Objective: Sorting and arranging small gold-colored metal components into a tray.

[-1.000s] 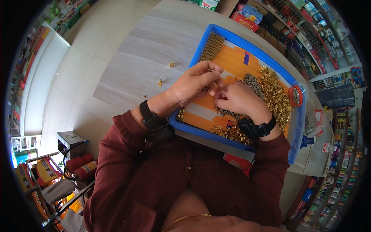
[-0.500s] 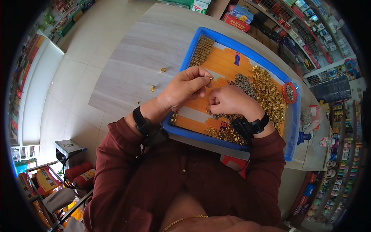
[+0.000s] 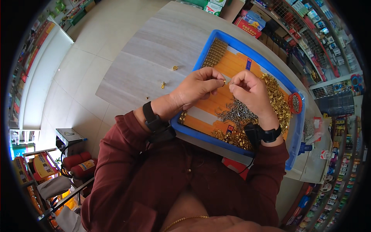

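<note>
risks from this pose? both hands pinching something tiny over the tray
1. The small brass piece is pinched only at the fingertips of the left hand and right hand; a slip would likely lose it among the heap of brass parts.
2. Loose brass bits already lie on the table outside the blue tray; more could roll off.
3. The right forearm hovers over the grey screws and might scatter them.

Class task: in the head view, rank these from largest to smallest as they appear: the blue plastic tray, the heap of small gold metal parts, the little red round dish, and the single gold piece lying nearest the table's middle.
1. Blue plastic tray
2. Heap of small gold metal parts
3. Little red round dish
4. Single gold piece on the table
</note>
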Motion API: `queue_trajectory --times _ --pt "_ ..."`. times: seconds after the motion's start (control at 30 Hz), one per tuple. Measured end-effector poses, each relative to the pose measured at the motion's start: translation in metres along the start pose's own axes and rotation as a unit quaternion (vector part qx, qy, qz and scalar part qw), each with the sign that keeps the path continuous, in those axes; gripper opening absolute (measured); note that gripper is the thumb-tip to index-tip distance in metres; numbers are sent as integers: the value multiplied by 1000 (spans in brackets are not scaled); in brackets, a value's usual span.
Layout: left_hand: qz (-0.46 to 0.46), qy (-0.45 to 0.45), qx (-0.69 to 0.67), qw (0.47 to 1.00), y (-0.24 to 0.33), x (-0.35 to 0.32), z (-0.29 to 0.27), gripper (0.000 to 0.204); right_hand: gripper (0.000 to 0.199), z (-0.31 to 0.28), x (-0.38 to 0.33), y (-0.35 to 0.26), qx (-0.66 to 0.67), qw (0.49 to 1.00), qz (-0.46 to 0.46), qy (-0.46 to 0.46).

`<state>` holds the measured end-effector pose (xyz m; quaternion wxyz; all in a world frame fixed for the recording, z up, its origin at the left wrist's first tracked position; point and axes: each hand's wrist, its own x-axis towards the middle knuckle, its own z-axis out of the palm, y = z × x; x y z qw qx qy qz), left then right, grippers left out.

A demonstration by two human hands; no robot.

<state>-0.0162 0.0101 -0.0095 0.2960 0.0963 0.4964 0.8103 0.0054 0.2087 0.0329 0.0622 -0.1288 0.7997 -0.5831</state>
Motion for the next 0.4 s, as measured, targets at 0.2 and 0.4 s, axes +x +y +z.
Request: queue_trajectory --times 0.2,0.4 --pt "-5 -3 -21 1000 1 0 -1 12 11 13 0 -5 22 998 -34 43" --pt "-1 -13 -16 1000 0 1 -3 16 12 12 -1 -4 -12 998 -28 51"
